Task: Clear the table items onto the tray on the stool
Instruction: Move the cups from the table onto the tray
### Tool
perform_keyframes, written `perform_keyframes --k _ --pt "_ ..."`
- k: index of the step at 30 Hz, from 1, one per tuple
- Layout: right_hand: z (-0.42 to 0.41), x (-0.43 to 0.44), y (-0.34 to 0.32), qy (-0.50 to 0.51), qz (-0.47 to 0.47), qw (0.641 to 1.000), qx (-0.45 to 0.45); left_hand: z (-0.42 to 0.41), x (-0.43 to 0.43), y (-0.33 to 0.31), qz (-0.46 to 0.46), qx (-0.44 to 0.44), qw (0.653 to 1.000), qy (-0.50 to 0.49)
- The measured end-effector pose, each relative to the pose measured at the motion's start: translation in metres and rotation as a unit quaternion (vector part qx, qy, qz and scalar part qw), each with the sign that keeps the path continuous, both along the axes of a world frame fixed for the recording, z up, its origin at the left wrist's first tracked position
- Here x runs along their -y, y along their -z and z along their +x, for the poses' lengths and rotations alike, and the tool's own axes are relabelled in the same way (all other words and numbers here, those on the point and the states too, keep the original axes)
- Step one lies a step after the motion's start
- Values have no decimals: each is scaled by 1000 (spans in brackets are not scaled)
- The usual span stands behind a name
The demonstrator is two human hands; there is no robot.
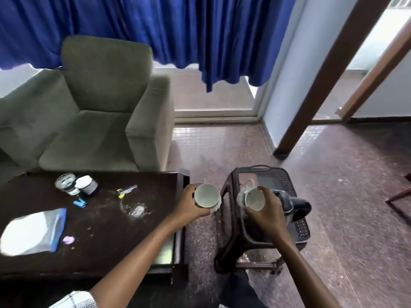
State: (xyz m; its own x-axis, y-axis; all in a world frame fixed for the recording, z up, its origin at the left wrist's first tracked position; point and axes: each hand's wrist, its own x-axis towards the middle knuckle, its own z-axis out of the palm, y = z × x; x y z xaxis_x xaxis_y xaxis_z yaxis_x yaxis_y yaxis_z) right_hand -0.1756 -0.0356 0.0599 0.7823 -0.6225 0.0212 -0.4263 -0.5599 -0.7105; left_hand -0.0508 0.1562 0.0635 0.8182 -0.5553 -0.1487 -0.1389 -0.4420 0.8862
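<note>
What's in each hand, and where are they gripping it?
The left hand grips the left cup round its side wall; the right hand grips the right cup likewise.

We see both arms bare from the left hand [189,206] and the right hand [268,213] back along the forearms. On the left arm a sleeve [75,301] shows at the bottom edge: pale, almost white cloth crossed by thin dark lines in a wide check. We find the right arm bare as far as the frame's edge. Between the arms, low down, we make out dark trousers [241,287], plain and blurred in detail.
</note>
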Motion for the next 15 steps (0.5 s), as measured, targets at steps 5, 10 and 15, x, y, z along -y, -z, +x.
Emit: perform_keyframes --k 5,10,15 --pt "21 113 6 15 -6 1000 19 18 114 1 2 17 999 30" --pt "48 211 34 28 19 999 -20 33 189 22 46 4 998 33" --pt "76 261 95 5 62 986 -153 41 216 34 72 -4 997 8"
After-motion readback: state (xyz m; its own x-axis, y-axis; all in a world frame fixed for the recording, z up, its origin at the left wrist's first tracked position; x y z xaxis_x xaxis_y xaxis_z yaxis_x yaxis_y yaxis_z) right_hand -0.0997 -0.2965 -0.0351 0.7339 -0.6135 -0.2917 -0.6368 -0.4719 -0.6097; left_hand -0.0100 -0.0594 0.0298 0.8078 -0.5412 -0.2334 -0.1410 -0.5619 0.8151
